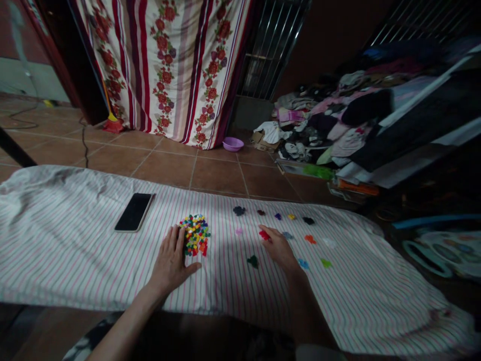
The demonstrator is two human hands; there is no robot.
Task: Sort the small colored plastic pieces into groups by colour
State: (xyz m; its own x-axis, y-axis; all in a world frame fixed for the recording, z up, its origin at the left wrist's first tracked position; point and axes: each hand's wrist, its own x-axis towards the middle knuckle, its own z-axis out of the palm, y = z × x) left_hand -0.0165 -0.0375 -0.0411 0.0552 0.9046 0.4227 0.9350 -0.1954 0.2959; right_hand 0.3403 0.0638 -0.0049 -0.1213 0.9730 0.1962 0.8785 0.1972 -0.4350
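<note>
A heap of small mixed-colour pieces (196,234) lies on the striped cloth (225,281). My left hand (171,258) rests flat against the heap's left side, thumb spread out below it. Over the small red pile (264,235) is my right hand (277,248), fingertips down on it; whether a piece is between them is too small to tell. Around it lie single-colour piles: dark grey (239,211), pink (239,231), dark green (253,261), orange (310,239), blue (303,263), lime green (326,262) and several others.
A phone (134,213) lies on the cloth left of the heap. Beyond the cloth are a tiled floor (165,163), a flowered curtain (169,65), a purple basin (233,144) and a large pile of clothes (338,115) at the right.
</note>
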